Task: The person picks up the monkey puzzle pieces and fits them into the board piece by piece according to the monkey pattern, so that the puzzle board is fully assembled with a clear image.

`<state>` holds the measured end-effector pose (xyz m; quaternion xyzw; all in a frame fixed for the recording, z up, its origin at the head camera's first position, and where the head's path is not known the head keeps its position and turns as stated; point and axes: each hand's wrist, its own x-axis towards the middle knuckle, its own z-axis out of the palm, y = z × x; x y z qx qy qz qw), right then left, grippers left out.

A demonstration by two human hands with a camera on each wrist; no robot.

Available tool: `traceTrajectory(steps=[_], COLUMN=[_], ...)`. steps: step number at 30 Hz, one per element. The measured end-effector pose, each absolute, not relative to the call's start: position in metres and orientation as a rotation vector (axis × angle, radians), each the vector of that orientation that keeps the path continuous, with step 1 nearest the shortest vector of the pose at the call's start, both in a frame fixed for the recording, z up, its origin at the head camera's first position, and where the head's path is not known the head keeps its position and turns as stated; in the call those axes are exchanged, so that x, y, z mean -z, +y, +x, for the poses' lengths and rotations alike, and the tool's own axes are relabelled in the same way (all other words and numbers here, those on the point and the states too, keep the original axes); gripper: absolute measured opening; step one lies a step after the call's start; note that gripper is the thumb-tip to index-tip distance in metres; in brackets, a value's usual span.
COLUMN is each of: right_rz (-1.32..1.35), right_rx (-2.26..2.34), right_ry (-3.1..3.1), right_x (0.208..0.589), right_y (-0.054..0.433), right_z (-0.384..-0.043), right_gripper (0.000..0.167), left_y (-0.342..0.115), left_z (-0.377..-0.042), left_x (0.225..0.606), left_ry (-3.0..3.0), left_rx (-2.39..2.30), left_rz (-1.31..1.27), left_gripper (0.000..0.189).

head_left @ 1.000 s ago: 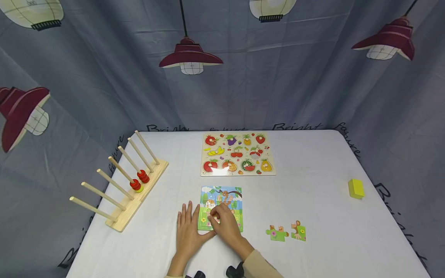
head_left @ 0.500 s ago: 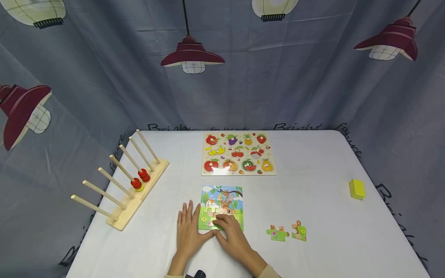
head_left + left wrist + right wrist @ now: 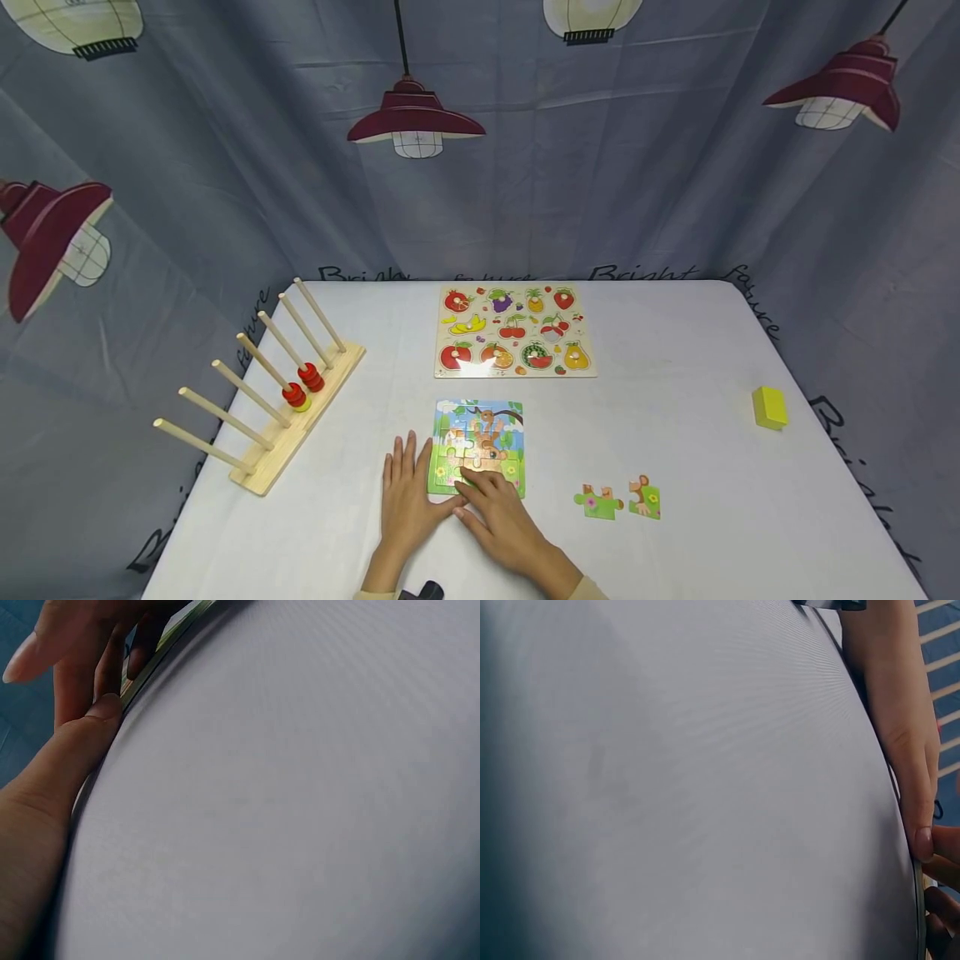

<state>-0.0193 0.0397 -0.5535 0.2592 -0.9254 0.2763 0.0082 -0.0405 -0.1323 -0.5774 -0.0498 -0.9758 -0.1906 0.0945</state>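
A jigsaw puzzle point(image 3: 487, 425) with a monkey picture lies in its tray near the table's front. My left hand point(image 3: 408, 504) rests flat at the tray's left side, fingers straight, its thumb reaching along the near edge. My right hand point(image 3: 510, 525) lies over the lower part of the puzzle, with relaxed fingertips touching the pieces there and hiding some of them. In the left wrist view, the left thumb point(image 3: 67, 754) touches the tray's edge. To the right lie two loose pieces: a green one point(image 3: 600, 505) with a pink flower and another piece point(image 3: 647, 500) with a monkey's head.
Behind the tray lies a wooden fruit board point(image 3: 516, 332). A wooden peg rack point(image 3: 300, 425) with several red rings and a yellow one stands at the left. A yellow block point(image 3: 769, 408) sits near the right edge of the white table point(image 3: 712, 333).
My right hand has come down and toward me from the middle of the puzzle, its pinched fingers now loosened and spread on the lower pieces. The left hand has stayed in place.
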Motion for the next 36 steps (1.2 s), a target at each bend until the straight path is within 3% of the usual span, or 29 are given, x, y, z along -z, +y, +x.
traceTrajectory(steps=[17,27,36], right_rz=[0.671,0.189,-0.110], right_rx=[-1.108,-1.222,-1.128], right_ry=[-2.922,-2.734,-2.682], right_x=[0.544,0.543,0.539], right_y=[0.057,0.095,0.156], right_z=[-0.019,-0.018,-0.021], right_gripper=[0.035,0.024,0.028], left_y=[-0.131,-0.130,-0.130], left_z=[-0.042,-0.041,-0.041], left_x=[0.580,0.579,0.579], left_ry=[-2.872,-2.889,-2.919], left_rx=[0.574,0.633,0.664], left_rz=[-0.137,-0.105,-0.091], left_gripper=[0.109,0.108,0.109])
